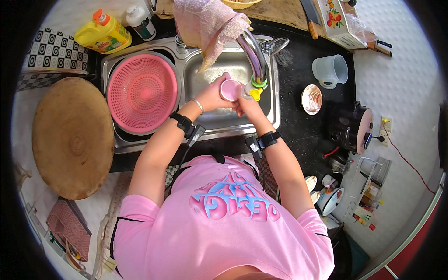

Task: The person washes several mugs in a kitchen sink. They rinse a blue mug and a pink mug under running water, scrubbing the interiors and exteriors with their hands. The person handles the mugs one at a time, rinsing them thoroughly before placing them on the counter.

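Over the right basin of a stainless steel double sink (224, 120), my left hand (212, 93) grips a small pink cup (230, 89) with a pale rim. The cup's opening faces up towards me, its handle on the far side. Against the cup's right side is my right hand (250, 106), its fingers curled around and below it. A curved chrome faucet (252, 56) reaches down just above that hand. Its nozzle, with a green ring and a yellow lever (256, 93), hides part of the right fingers. Whether water runs cannot be made out.
A pink towel (213, 26) drapes over the faucet. A pink colander (143, 92) fills the left basin beside a round wooden board (73, 138). On the right counter stand a translucent measuring jug (330, 71), a small bowl (311, 99) and a cooker (350, 127). A cleaver (310, 17) lies behind.
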Action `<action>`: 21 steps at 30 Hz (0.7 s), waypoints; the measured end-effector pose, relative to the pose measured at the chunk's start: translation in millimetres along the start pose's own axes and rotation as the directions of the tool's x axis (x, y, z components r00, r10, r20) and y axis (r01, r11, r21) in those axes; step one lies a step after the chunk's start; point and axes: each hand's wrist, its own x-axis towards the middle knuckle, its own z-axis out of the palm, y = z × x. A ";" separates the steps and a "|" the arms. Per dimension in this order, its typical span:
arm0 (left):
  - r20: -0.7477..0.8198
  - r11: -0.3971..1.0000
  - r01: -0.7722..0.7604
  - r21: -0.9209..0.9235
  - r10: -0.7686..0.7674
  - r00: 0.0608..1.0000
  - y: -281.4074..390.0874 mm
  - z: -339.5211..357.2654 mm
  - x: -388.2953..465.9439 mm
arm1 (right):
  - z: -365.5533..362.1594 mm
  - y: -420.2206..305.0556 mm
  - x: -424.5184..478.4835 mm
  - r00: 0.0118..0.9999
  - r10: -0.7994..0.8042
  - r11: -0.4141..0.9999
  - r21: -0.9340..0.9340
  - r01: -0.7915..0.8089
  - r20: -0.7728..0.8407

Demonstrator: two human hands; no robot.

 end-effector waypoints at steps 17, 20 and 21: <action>-0.227 0.991 -0.019 0.135 0.050 0.973 -7.9 6.3 -22.0 | 16.0 19.0 9.3 0.869 -0.454 0.891 -0.096 0.444 -0.197; -0.232 0.983 0.018 0.180 0.025 0.972 -6.3 5.3 -25.0 | 11.3 15.7 14.5 0.908 -0.347 0.937 -0.126 0.325 -0.236; -0.234 0.979 0.036 0.200 0.012 0.972 -4.1 5.9 -25.4 | 10.4 15.8 17.2 0.924 -0.293 0.955 -0.120 0.271 -0.247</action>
